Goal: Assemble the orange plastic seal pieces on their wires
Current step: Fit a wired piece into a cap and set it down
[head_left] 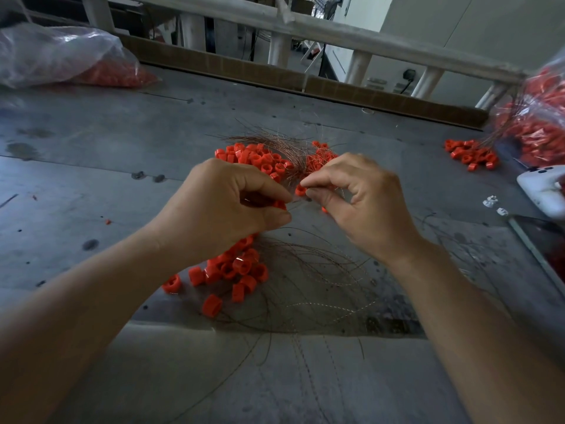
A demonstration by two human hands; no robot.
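Note:
Over the middle of the grey table [91, 179], my left hand [226, 206] grips an orange seal piece [279, 205] between thumb and curled fingers. My right hand [354, 194] pinches a thin wire [295, 203] by thumb and forefinger, its tip almost touching the left hand's piece. Another orange piece [300, 190] shows just beside the right fingertips. A far pile of orange seal pieces [253, 157] lies behind the hands with a bundle of copper wires [284, 145] across it. A near pile of orange pieces [232, 273] with trailing wires [305, 289] lies below my hands.
A clear bag of orange pieces [61, 59] sits at the back left, another bag [538, 123] at the right edge. A small orange heap [472, 154] lies before it. A white device [544, 188] and dark tray [544, 243] sit at right. A rail [305, 29] borders the far side.

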